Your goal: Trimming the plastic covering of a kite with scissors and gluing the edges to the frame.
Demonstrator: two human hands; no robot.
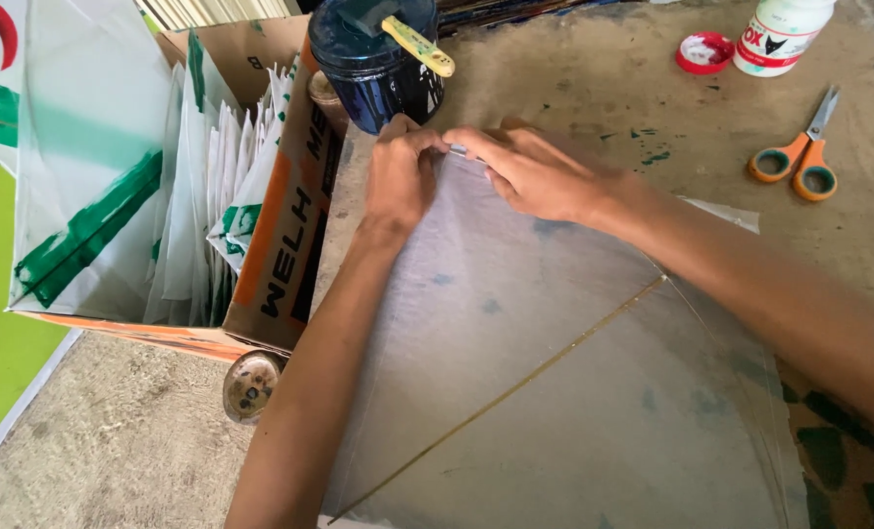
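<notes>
Sheet [555, 392], thin and translucent, lies flat on the worktop [594, 88] and spreads from the top corner down toward us, with a thin stick [515, 392] running slantwise across it. We find both hands together at that top corner: the left hand [398, 176] pinches the edge from the left, and the right hand [530, 171] presses the same corner from the right, fingertips touching. Both hands are closed on the sheet's corner. Just beyond them stands a dark jar [378, 64] with a brush [412, 41] resting across its mouth.

The corner itself is covered by the fingers, so we cannot tell whether the stick's upper end reaches it. The sheet's lower part is cut off by the frame. To the left, a box [280, 225] of folded sheets stands beside the left forearm; scissors [800, 157] lie well apart to the right.
</notes>
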